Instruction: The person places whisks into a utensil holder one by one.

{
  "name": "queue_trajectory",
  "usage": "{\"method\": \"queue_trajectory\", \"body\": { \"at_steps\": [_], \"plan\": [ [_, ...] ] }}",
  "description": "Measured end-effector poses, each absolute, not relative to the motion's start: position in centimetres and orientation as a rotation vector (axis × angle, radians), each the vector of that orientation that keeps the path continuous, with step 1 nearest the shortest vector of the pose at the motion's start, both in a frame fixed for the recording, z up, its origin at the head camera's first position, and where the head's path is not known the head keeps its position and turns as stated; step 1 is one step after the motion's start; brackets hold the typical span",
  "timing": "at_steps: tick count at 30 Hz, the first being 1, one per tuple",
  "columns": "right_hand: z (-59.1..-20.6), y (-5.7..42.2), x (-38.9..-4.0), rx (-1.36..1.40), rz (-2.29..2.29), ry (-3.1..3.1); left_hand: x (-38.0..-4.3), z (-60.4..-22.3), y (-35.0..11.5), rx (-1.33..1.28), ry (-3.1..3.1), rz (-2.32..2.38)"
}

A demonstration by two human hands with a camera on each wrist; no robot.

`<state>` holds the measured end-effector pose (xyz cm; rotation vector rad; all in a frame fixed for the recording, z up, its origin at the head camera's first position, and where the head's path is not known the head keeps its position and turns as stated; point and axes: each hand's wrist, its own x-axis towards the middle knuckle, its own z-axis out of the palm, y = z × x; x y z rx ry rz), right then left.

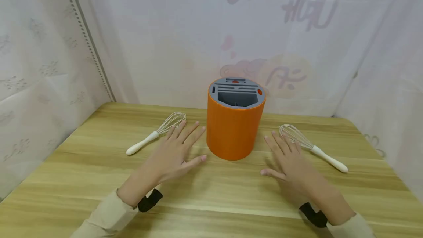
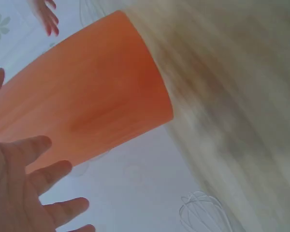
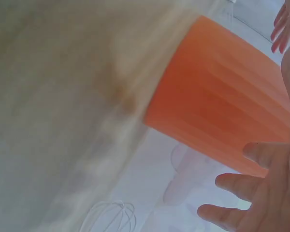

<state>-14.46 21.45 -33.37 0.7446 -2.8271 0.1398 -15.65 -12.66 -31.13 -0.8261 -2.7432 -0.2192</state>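
An orange utensil holder [image 1: 234, 131] with a grey slotted top stands upright near the middle of the table. My left hand [image 1: 176, 148] hovers at its left, fingers spread and holding nothing. On the other side is my right hand [image 1: 290, 162], also spread and without anything in it. A whisk [image 1: 155, 133] with a white handle lies left of the holder, its wires partly behind my left fingertips. Another white-handled whisk [image 1: 314, 148] lies at the right, its wire end just beyond my right fingers. Both wrist views show the orange side wall close to the fingers.
The wood-grain table [image 1: 211, 201] runs back to a pale printed curtain [image 1: 165, 47]. More patterned cloth hangs at the left and right sides. Slots and a larger compartment [image 1: 237, 99] show in the holder's top.
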Motion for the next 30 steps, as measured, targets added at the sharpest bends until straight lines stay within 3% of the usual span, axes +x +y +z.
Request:
{"method": "queue_trajectory", "body": {
  "at_steps": [8, 20, 30],
  "plan": [
    [-31.6, 21.6, -16.2, 0.693, 0.364, -2.754, -17.5, -29.1, -12.3, -0.822, -2.678, -0.444],
    [-26.7, 20.1, -19.2, 0.564, 1.147, -2.607, -21.5, -26.4, -11.5, -0.762, -2.397, -1.335],
    [-25.6, 18.0, -22.9, 0.373, 1.781, -2.321, -24.8, -25.4, -9.2, -0.506, -2.258, -1.926]
  ]
}}
